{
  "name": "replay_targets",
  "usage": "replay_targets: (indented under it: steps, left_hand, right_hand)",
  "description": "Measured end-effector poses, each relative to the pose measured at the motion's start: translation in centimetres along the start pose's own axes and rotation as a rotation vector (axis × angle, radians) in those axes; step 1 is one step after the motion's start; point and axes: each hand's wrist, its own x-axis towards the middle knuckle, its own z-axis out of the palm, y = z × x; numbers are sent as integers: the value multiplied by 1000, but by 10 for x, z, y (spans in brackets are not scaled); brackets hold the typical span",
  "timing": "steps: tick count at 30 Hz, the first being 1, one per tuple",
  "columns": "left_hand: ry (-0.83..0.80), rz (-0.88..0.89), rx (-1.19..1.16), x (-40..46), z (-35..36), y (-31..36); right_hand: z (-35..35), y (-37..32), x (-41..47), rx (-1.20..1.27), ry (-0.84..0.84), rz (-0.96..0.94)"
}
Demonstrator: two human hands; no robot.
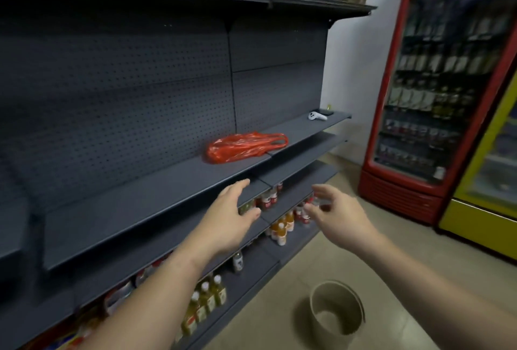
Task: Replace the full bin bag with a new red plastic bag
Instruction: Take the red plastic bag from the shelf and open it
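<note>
Nearest, on the floor at the lower right, the bin (337, 311) stands bare, with no bag in it, so the full bag looks already taken out; where it went cannot be seen. Above the bin, both arms reach forward toward the shelving. The left hand (230, 221) is open, fingers spread, holding nothing, its fingertips near the front edge of the shelf (156, 204). The right hand (337, 216) is open too, fingers loosely curled and empty, apart from the left. Further along that shelf, beyond both hands and not yet touched, lies the red bag (243, 147), crumpled and flat. Left to do, by my reading: pick up the bag, open it, and fit it into the bin.
</note>
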Motion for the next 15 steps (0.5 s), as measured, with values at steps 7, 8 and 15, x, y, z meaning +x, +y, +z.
replay_targets:
  steps: [7,8,15]
  left_hand:
    - [-48,1,50,149,3,-46]
    - [-56,6,56,174,2,-55]
    - [-195,36,105,351,6,-100]
  right_hand:
    - [42,18,128,23,10,45]
    - [50,19,147,34,20,50]
    - [98,28,279,100,84,153]
